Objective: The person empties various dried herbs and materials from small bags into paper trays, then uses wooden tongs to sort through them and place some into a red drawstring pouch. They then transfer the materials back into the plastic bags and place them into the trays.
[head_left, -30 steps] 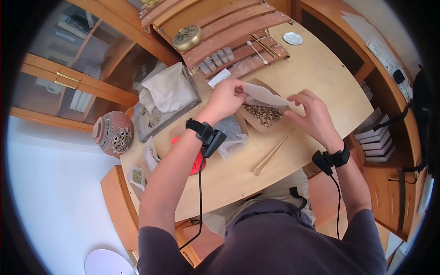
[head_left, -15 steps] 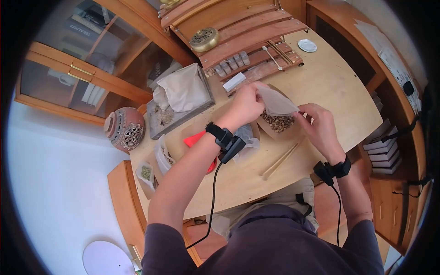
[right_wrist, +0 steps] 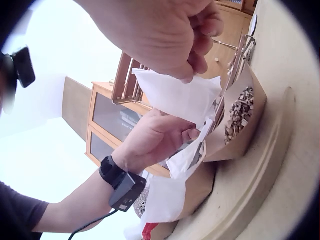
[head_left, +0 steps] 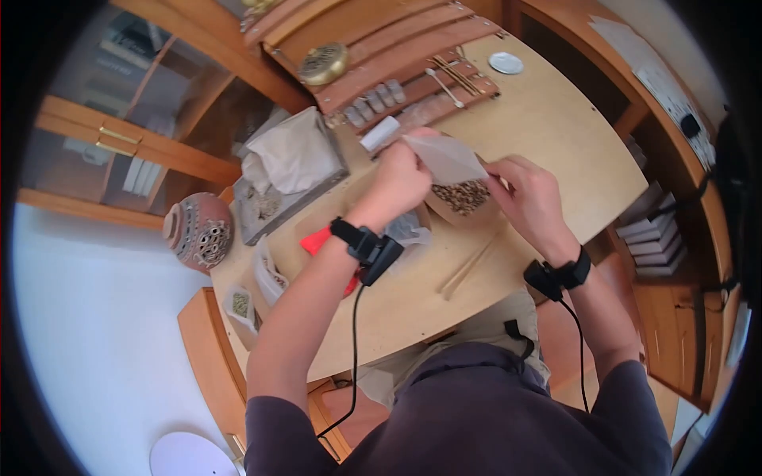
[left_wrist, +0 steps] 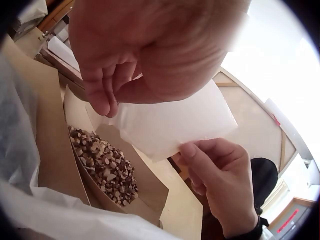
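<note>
Held between both hands over a brown paper tray (left_wrist: 150,186) is a thin white pouch (head_left: 451,161), drawn out flat. My left hand (head_left: 398,181) pinches its left end with curled fingers. At the opposite corner, the thumb and fingers of my right hand (head_left: 530,200) pinch the edge. The tray holds many small chopped brown and pale bits (left_wrist: 107,167), lying just below the pouch. Nearer me on the table lies a pair of thin wooden tongs (head_left: 467,270).
Left of the tray, a clear plastic bag (head_left: 409,230) sits in another paper tray. A red packet (head_left: 316,240), white bags (head_left: 270,271) and a patterned jar (head_left: 198,230) stand further left. Behind are a slatted wooden rack (head_left: 429,95) with small jars (head_left: 373,103) and a grey tray (head_left: 337,168) with cloth.
My right hand, apart from the pouch with fingers spread a second ago, now pinches its corner. The pouch is raised and stretched wider between the hands. The head view swung away and back.
</note>
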Demonstrator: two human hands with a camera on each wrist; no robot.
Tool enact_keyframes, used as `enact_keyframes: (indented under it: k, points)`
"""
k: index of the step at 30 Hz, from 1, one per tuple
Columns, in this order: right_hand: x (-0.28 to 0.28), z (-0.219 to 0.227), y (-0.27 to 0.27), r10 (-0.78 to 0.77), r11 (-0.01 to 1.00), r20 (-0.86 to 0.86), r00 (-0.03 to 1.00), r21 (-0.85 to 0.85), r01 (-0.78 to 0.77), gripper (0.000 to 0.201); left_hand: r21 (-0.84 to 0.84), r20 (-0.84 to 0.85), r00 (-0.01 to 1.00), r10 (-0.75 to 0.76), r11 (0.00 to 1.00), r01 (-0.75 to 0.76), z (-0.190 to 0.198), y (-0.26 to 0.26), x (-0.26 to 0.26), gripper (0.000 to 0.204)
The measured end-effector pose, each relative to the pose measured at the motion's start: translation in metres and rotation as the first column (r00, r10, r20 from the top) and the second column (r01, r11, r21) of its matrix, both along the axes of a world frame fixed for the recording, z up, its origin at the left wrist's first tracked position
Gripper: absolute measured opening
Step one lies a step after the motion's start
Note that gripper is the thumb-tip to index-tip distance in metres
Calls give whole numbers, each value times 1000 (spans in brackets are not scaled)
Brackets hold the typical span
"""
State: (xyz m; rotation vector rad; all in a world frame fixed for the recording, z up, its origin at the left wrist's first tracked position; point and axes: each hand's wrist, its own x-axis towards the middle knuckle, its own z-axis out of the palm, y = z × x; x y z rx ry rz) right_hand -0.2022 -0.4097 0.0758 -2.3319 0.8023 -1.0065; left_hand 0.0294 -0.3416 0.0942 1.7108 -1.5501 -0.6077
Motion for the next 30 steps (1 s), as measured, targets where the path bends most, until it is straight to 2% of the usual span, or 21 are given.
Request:
enact_keyframes:
  k: [4, 5, 8, 11, 14, 20, 23, 26, 30]
  points:
    - [0, 5, -2, -7, 1000, 30, 1000, 14, 6, 9, 73, -149, 978, 143, 988, -133, 8, 6, 3, 38]
    - [0, 4, -2, 8, 1000, 36, 999, 23, -9, 9, 68, 16, 994, 109, 992, -110, 14, 10, 0, 41]
    - [3, 6, -2, -29, 999, 51, 998, -35, 31, 9, 1, -20, 999, 42, 999, -42, 12, 13, -4, 43]
    - [2, 13, -5, -32, 999, 70, 997, -41, 34, 9, 32, -78, 991, 107, 994, -105, 9, 14, 7, 43]
    - [0, 12, -1, -10, 995, 20, 1000, -104, 12, 9, 65, -113, 987, 118, 992, -111, 11, 21, 7, 43]
    - [0, 11, 7, -35, 988, 30, 999, -149, 39, 9, 74, -156, 985, 75, 995, -64, 13, 28, -1, 45]
    - [-1, 16, 6, -91, 992, 41, 995, -79, 94, 9, 20, -138, 988, 69, 998, -67, 6, 29, -1, 45]
    - [-3, 16, 9, -77, 995, 8, 997, -58, 77, 10, 3, -157, 981, 117, 993, -118, 7, 31, 0, 46]
    - [-6, 14, 1, -63, 984, 102, 993, 170, 45, 17, 12, -208, 968, 141, 990, -141, 7, 34, 0, 50]
